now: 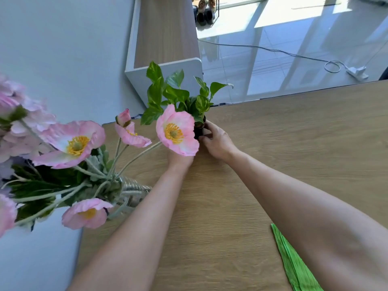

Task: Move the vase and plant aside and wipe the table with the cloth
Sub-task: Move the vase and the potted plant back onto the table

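Note:
A small green leafy plant (pixel 178 95) in a dark pot (pixel 199 128) stands near the far left corner of the wooden table (pixel 283 143). My right hand (pixel 217 141) grips the pot from the right. My left hand (pixel 180 159) reaches to the pot's left side; a pink flower hides its fingers, so its grip is unclear. A ribbed glass vase (pixel 134 193) holding pink flowers (pixel 75 143) stands at the table's left edge, just left of my left forearm. A green cloth (pixel 294 267) lies near the front edge, partly under my right forearm.
A white wall runs along the table's left side. A white and wood shelf unit (pixel 163 66) stands behind the far left corner. On the glossy floor beyond lie a cable with a power strip (pixel 357 72), and shoes on a rack (pixel 205 11).

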